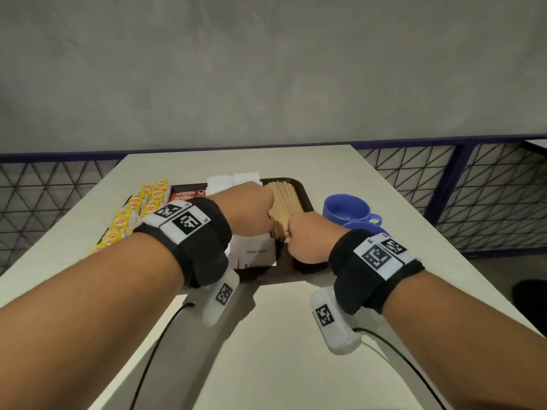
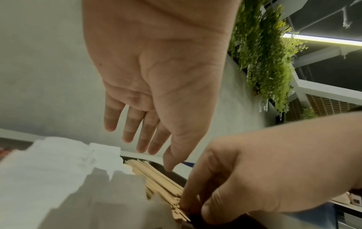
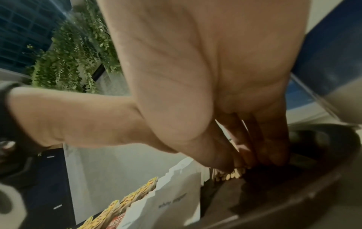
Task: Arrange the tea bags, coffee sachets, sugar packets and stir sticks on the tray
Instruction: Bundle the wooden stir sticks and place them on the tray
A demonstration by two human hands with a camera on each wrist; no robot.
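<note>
A dark brown tray sits on the white table. It holds rows of yellow tea bags at the left, red coffee sachets, white sugar packets and a bundle of wooden stir sticks at the right. My left hand hovers over the sticks with straight fingers, holding nothing; its thumb points down beside the stir sticks. My right hand is at the bundle's near end, where thumb and fingers pinch the stir sticks.
Two blue cups stand on the table just right of the tray, close to my right wrist. More sugar packets lie at the tray's far edge. Black cables trail over the near table. A mesh railing runs behind the table.
</note>
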